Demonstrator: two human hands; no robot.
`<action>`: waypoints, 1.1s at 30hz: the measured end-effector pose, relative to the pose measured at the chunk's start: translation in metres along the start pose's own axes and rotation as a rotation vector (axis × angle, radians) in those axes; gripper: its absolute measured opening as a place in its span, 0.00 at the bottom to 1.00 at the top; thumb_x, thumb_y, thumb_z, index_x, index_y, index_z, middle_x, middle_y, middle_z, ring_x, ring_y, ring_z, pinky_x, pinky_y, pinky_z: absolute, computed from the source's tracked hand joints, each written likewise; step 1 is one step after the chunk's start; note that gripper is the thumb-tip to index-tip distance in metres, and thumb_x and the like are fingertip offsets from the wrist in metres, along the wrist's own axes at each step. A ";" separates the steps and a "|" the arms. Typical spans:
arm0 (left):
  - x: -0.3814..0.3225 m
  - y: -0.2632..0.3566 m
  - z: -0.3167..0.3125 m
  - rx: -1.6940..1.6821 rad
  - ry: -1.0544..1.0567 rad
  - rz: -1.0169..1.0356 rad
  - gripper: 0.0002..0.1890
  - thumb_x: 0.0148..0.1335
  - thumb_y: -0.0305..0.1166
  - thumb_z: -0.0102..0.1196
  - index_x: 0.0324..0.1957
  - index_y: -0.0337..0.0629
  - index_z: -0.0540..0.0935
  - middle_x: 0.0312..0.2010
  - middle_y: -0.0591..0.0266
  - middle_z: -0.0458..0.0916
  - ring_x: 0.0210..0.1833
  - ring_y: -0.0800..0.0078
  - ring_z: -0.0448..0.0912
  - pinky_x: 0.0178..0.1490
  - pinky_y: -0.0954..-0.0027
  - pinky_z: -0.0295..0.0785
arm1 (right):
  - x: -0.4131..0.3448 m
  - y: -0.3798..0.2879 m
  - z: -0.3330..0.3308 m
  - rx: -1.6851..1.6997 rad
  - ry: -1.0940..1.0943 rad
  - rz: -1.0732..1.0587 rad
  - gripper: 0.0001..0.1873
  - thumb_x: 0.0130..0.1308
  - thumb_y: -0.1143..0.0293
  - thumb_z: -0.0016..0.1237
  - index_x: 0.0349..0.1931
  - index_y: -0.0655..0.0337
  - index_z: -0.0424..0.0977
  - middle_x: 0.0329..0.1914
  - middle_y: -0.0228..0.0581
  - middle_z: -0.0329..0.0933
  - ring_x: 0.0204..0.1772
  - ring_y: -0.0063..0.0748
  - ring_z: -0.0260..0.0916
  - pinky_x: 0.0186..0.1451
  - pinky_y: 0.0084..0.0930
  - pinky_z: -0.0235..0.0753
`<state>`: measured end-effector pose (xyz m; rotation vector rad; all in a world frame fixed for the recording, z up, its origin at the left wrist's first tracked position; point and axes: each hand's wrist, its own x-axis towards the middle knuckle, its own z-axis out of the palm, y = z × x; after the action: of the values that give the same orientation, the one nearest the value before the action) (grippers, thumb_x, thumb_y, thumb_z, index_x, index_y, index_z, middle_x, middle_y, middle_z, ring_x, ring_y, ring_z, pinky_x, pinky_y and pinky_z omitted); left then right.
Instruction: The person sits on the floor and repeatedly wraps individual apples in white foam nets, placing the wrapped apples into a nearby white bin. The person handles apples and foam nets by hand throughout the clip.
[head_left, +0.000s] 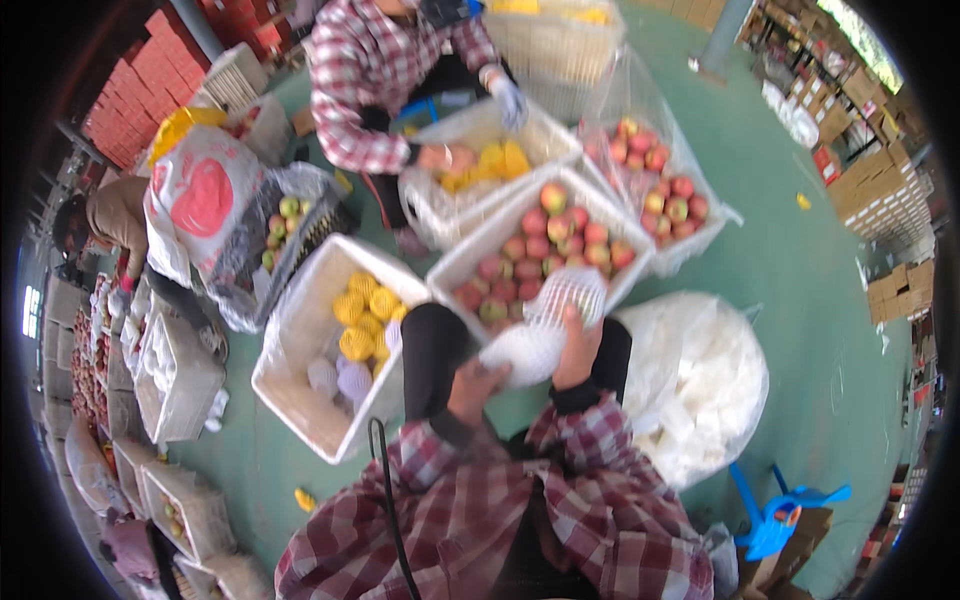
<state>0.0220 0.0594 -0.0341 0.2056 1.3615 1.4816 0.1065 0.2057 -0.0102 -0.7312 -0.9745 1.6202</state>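
Above my lap, my left hand (474, 386) grips the lower end of white foam netting (525, 354). My right hand (577, 356) has its thumb against an upper, rounded piece of white foam net (568, 294). Something roundish seems to fill the upper net, but the mesh and blur hide what it is. Whether the two parts are joined cannot be told. Just beyond my hands is a white crate (450, 262) of bare red apples (536, 247). At my left knee, a plastic-lined white crate (289, 360) holds fruit in yellow foam nets (362, 307) and pale purple ones (354, 381).
A clear bag of white foam nets (712, 390) stands by my right knee. Opposite, a co-worker (352, 82) reaches into a crate with yellow nets (487, 165). Bagged apples (675, 206) stand at the far right. A blue stool (780, 517) lies behind on the right.
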 end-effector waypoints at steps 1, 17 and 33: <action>0.001 0.004 0.001 0.077 0.030 -0.003 0.16 0.56 0.32 0.58 0.45 0.35 0.76 0.34 0.65 0.78 0.35 0.79 0.75 0.38 0.75 0.72 | 0.001 0.000 0.001 -0.070 -0.018 -0.055 0.26 0.58 0.72 0.48 0.56 0.71 0.60 0.52 0.43 0.69 0.52 0.32 0.68 0.55 0.29 0.69; 0.010 0.067 -0.040 -0.325 -0.291 0.270 0.15 0.62 0.21 0.47 0.51 0.39 0.73 0.40 0.65 0.78 0.41 0.76 0.77 0.44 0.73 0.74 | 0.011 -0.055 -0.045 0.483 -0.630 0.588 0.45 0.46 0.55 0.59 0.61 0.67 0.54 0.58 0.53 0.65 0.61 0.57 0.62 0.64 0.54 0.61; -0.003 0.070 -0.029 1.128 -0.277 0.816 0.24 0.60 0.26 0.50 0.59 0.35 0.66 0.46 0.55 0.76 0.48 0.73 0.75 0.50 0.72 0.70 | -0.031 -0.030 -0.046 0.398 -1.031 0.770 0.47 0.48 0.65 0.57 0.66 0.66 0.44 0.65 0.48 0.52 0.66 0.41 0.56 0.66 0.40 0.57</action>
<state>-0.0368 0.0541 0.0131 1.7701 1.8319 1.0170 0.1673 0.1893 -0.0059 0.1128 -1.0372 2.8923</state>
